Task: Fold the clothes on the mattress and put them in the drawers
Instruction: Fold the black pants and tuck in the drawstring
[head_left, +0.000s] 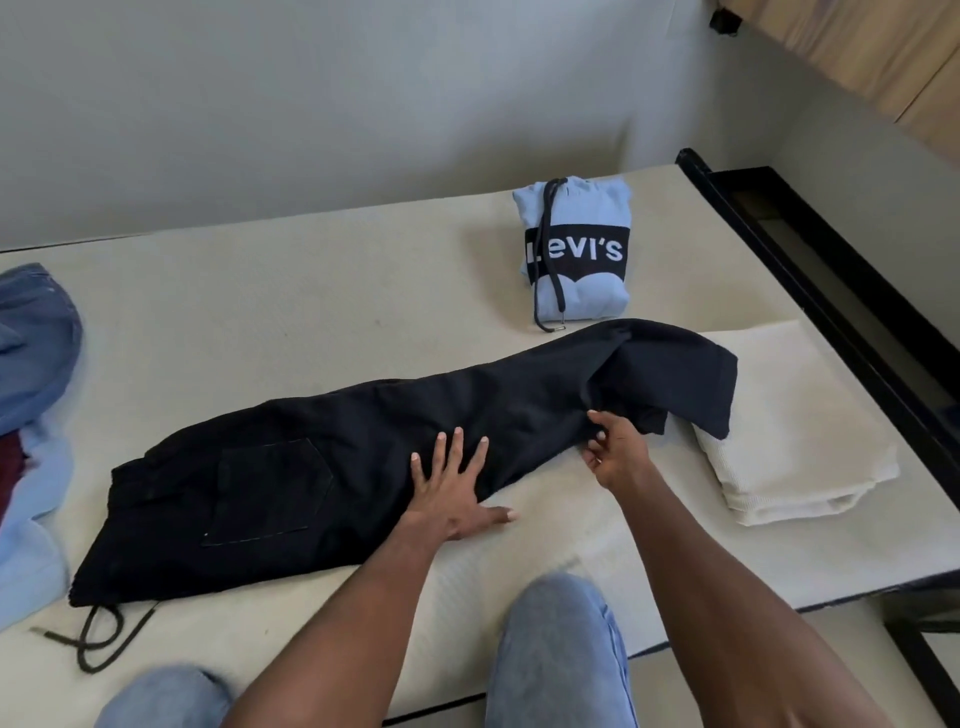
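Folding item in hand: black trousers (332, 457), laid lengthwise across the mattress (311, 312), waistband and drawstring at lower left of the frame, leg ends at centre right, where they lap onto a folded cream garment (795, 436).

Our left hand (452, 493) lies flat on the thigh section at centre frame, fingers spread and straight, pinning the cloth, gripping nothing. Our right hand (615, 452), just to its right, has fingers curled into the lower leg fabric, pinching it; we cannot tell how many layers it has caught.

Finished stock: a folded light-blue hoodie (576, 249) at upper centre right, apart from the trousers, with its cord trailing toward them. Unfolded stock: a heap of blue clothes (31, 395) at the left edge. No drawers in view.

Risks, as we judge them:
- Leg ends are bunched and turned over; folding now would likely lock the creases in.
- If the pinch has only the top layer, the legs may slide apart on the lift.
- Lifting the overlapping leg ends could drag the cream garment out of its fold, or toward the mattress edge at right.
- A wide sweep might snag the hoodie cord and open that fold.
- The loose drawstring at lower left may dangle out of the finished bundle.
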